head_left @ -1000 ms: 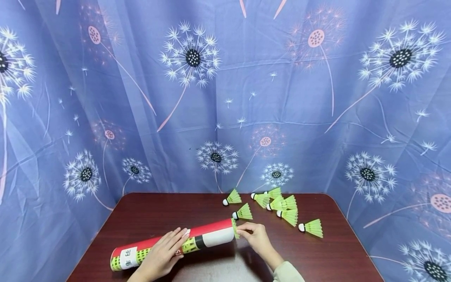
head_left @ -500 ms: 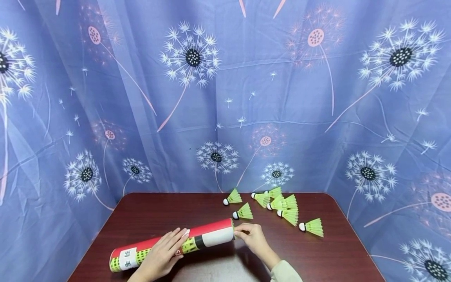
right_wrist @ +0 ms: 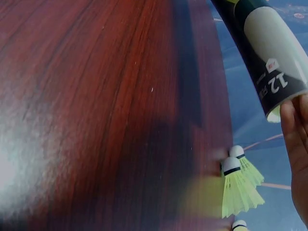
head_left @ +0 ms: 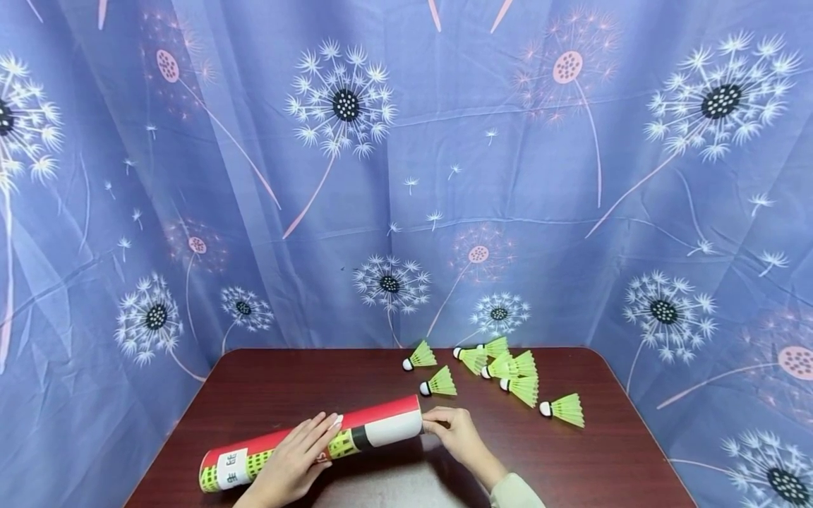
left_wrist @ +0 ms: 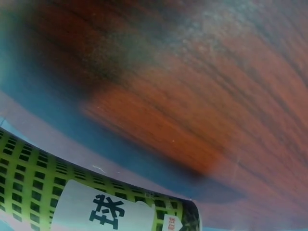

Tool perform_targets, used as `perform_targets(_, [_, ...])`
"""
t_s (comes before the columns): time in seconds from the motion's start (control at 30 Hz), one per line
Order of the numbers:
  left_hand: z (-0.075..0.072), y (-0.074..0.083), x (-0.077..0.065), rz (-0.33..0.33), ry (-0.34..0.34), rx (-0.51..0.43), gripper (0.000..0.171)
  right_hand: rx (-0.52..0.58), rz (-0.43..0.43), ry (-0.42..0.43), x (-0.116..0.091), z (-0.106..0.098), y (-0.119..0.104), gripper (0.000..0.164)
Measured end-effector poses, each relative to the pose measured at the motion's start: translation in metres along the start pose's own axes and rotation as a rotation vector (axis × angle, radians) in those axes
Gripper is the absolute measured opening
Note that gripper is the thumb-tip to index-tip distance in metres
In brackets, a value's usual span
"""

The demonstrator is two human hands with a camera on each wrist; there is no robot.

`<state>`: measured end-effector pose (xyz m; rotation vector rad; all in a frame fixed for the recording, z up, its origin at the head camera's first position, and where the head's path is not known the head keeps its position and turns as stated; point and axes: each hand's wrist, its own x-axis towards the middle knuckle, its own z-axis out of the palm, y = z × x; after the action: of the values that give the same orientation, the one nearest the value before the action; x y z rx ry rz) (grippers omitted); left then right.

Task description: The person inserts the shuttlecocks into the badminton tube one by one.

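Note:
A shuttlecock tube (head_left: pixel 392 427) in red, white, black and yellow-green lies slantwise across the front of the table in the head view. My left hand (head_left: pixel 293 451) grips its middle from above, fingers over the top and thumb on the near side. At the tube's right-hand mouth, my right hand (head_left: pixel 454 430) pinches with thumb and index finger. The right wrist view has these fingertips (right_wrist: pixel 288 115) at the rim, beside a pale yellow-green shuttlecock (right_wrist: pixel 274 114); most of it is hidden inside the tube. The left wrist view catches the tube's far end (left_wrist: pixel 130 211), labelled with a character.
Several loose yellow-green shuttlecocks with white heads, one of them a shuttlecock (head_left: pixel 562 409) at the right, lie behind and beyond my right hand. The dark red wooden table (head_left: pixel 305 374) ends at a blue curtain (head_left: pixel 438 176) printed with dandelions.
The shuttlecock's skirt stuck out of the tube's mouth a second ago; it has slid leftward into the tube, my right fingers following to the rim. My left hand has stayed put.

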<state>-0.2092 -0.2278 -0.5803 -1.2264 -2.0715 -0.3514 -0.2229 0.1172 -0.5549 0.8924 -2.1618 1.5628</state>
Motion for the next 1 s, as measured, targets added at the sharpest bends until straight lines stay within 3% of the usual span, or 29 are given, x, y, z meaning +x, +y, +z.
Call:
perform_targets(0.33, [-0.002, -0.002, -0.001, -0.005, 0.009, -0.001, 0.053, -0.124, 0.009, 0.052, 0.003, -0.027, -0.019, 0.014])
perform_targets(0.63, [-0.002, -0.002, -0.002, -0.006, 0.014, 0.010, 0.052, -0.175, 0.087, 0.133, -0.004, -0.046, 0.029, 0.010])
perform_targets(0.83, [-0.001, -0.003, -0.004, 0.002, 0.001, 0.008, 0.054, -0.176, 0.229, 0.175, -0.002, -0.055, 0.039, 0.009])
perform_targets(1.0, [-0.001, -0.003, -0.004, 0.012, 0.000, -0.002, 0.055, -0.191, 0.252, 0.208, -0.001, -0.058, 0.047, 0.011])
